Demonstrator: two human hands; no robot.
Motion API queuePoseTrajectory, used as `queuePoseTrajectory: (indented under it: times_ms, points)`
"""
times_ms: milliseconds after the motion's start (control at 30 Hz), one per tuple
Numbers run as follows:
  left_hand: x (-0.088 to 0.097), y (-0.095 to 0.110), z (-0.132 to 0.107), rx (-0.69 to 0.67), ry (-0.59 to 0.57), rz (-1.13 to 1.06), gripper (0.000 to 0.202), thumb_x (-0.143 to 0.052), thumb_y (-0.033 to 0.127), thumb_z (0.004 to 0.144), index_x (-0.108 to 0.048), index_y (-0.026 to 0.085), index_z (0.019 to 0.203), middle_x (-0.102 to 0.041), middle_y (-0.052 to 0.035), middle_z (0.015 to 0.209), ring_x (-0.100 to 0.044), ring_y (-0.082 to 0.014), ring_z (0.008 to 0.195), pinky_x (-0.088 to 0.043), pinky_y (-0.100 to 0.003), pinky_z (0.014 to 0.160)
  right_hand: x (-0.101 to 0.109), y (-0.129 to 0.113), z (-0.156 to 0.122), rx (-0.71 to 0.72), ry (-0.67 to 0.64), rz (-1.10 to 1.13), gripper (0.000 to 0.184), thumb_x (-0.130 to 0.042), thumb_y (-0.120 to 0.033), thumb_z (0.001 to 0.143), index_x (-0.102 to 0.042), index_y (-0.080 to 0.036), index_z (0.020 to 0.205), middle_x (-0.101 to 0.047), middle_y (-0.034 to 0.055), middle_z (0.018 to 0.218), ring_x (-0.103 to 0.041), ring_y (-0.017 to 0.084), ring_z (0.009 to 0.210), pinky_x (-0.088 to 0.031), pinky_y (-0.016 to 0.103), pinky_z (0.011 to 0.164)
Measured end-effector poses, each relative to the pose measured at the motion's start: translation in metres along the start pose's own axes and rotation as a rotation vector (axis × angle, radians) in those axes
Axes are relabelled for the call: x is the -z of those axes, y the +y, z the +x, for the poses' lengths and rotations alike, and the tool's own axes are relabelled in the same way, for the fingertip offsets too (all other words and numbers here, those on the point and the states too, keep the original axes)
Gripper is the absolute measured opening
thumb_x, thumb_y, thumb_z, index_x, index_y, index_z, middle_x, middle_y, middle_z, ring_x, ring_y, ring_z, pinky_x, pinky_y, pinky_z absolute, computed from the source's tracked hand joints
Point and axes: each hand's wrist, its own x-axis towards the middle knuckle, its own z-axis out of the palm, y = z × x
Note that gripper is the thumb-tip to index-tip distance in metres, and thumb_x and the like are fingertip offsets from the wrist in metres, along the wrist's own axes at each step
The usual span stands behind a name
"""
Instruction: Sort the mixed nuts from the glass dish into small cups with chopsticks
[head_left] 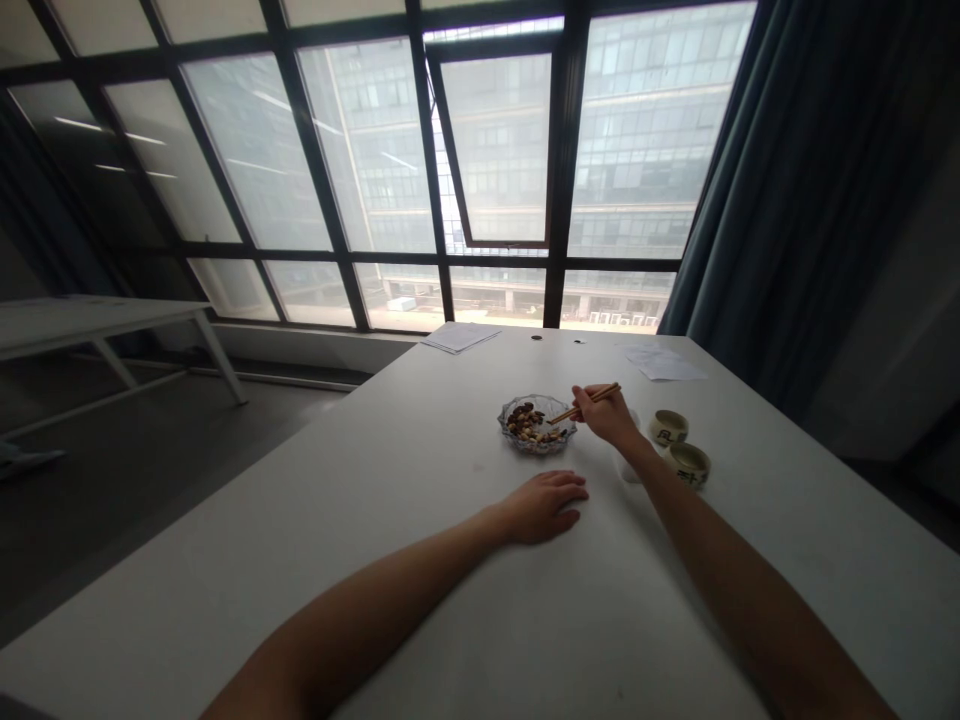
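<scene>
white table: one glass dish, right fingers gripping two chopsticks, left fingers relaxed.

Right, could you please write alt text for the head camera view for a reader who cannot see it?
A person's right hand holds wooden chopsticks over a glass dish of mixed nuts, while the left hand rests flat on a white table. Two small cups stand nearby.

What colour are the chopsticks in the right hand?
The chopsticks are light golden-brown, best seen in the head view.
</scene>
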Motion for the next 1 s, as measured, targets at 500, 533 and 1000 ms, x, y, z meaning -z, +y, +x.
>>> queuePoseTrajectory:
  times_ms: [500,533,1000]
  points:
    - [0.002,-0.002,-0.001,0.013,-0.016,-0.012,0.037,-0.054,0.031,0.092,-0.057,0.024,0.128,-0.054,-0.0073,0.141,-0.046,-0.0236,0.134,-0.034,-0.038,0.115,0.115,-0.034,0.017,-0.266,0.314,-0.118,0.020,-0.071,-0.022,0.083,-0.063,-0.013,0.067,-0.071,0.0109,0.063,-0.070,0.020,0.049,-0.061,0.027,0.045]
    - [0.002,-0.003,-0.001,0.011,-0.016,-0.010,0.037,-0.054,0.030,0.092,-0.057,0.023,0.128,-0.054,-0.0073,0.141,-0.045,-0.0236,0.134,-0.033,-0.038,0.115,0.115,-0.033,0.017,-0.277,0.281,-0.136,0.020,-0.071,-0.020,0.083,-0.063,-0.013,0.066,-0.071,0.0109,0.062,-0.070,0.021,0.049,-0.061,0.027,0.045]
    - [0.001,-0.002,-0.001,0.003,-0.006,-0.004,0.036,-0.054,0.031,0.092,-0.057,0.023,0.127,-0.054,-0.0078,0.140,-0.046,-0.0227,0.133,-0.034,-0.037,0.115,0.055,-0.022,0.015,-0.006,-0.050,0.059,0.036,-0.068,-0.047,0.085,-0.071,-0.012,0.076,-0.074,0.0110,0.070,-0.074,0.022,0.064,-0.061,0.026,0.055]
